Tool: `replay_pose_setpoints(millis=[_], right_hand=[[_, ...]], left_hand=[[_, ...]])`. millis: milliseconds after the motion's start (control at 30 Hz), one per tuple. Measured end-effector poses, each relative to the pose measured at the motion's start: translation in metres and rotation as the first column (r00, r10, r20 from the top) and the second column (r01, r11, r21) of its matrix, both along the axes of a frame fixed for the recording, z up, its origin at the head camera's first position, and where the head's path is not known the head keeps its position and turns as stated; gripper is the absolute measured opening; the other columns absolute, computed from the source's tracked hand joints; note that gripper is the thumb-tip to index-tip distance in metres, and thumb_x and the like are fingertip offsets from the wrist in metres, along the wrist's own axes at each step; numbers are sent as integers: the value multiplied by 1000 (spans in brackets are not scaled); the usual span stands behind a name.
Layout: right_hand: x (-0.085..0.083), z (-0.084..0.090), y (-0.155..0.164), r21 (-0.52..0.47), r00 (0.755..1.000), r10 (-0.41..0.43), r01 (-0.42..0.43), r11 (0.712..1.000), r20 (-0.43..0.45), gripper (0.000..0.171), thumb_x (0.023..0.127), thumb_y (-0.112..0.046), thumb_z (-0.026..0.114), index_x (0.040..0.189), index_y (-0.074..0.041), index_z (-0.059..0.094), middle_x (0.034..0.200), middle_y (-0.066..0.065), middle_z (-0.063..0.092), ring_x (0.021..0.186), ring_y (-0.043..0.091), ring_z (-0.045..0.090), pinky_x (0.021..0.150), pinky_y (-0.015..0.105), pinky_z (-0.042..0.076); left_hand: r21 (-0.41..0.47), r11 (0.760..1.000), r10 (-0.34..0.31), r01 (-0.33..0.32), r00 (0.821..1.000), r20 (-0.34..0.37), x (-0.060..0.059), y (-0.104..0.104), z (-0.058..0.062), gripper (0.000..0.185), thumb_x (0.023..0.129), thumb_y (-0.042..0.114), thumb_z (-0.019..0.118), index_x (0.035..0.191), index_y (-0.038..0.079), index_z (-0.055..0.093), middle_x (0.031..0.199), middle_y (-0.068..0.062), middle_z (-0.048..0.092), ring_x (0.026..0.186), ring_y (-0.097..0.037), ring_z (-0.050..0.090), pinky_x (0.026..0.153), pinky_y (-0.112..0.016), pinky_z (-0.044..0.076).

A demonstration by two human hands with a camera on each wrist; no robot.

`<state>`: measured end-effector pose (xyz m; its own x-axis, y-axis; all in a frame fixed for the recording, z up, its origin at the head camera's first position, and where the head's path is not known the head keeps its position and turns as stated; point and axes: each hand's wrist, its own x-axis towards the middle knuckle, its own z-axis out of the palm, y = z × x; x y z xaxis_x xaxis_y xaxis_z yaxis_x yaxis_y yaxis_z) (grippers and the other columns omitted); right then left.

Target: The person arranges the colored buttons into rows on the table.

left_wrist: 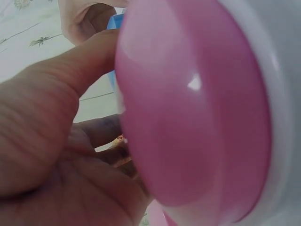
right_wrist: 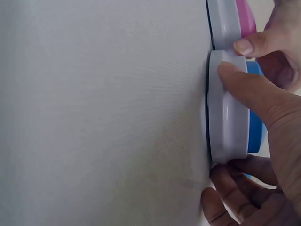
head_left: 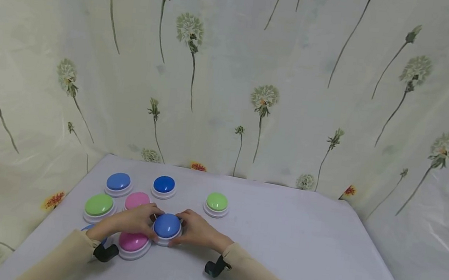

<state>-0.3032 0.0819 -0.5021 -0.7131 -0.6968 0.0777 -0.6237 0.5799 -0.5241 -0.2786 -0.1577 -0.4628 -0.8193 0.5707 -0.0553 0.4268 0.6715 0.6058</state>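
A blue dome button (head_left: 167, 227) on a white base stands near the table's front left. Both hands grip it: my left hand (head_left: 137, 219) curls round its left side and my right hand (head_left: 196, 229) round its right side. In the right wrist view my right thumb and fingers (right_wrist: 244, 89) pinch the white base of the blue button (right_wrist: 229, 117). A pink button (head_left: 133, 243) sits just in front of the left hand and fills the left wrist view, pink button (left_wrist: 197, 108) beside my left palm (left_wrist: 51, 155).
Around them on the pale table (head_left: 298, 254) stand a green button (head_left: 98, 206), a second pink button (head_left: 136, 200), two blue buttons (head_left: 118, 183) (head_left: 164, 186) and another green button (head_left: 217, 203). A dandelion-print curtain (head_left: 256, 79) closes in the back and sides.
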Motion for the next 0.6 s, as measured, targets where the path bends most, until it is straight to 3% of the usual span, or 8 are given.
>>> replay_pose_setpoints(millis=[200, 367, 600], right_hand=[[1, 2, 0, -31, 999, -12, 13, 999, 31, 77, 71, -51, 81, 132, -11, 56, 120, 0, 57, 103, 7, 56, 88, 19, 50], [3, 6, 2, -38, 1000, -21, 21, 999, 5, 79, 71, -50, 81, 133, -10, 55, 122, 2, 58, 103, 9, 58, 84, 18, 50], [7, 25, 13, -35, 998, -55, 56, 998, 22, 77, 72, -50, 80, 135, -15, 54, 125, -1, 56, 107, 12, 56, 86, 21, 50]], left_hand=[[11, 1000, 10, -10, 1000, -13, 1, 0, 0, 70, 71, 27, 84, 127, -4, 55, 113, -10, 60, 104, -25, 59, 90, -46, 52], [25, 1000, 16, -16, 1000, -26, 1, -1, 0, 70, 72, 30, 84, 128, 0, 55, 115, -8, 60, 106, -23, 57, 91, -46, 51], [38, 999, 22, -19, 996, -81, 0, 4, 7, 68, 72, 34, 83, 128, 6, 56, 115, -6, 62, 105, -22, 58, 89, -44, 53]])
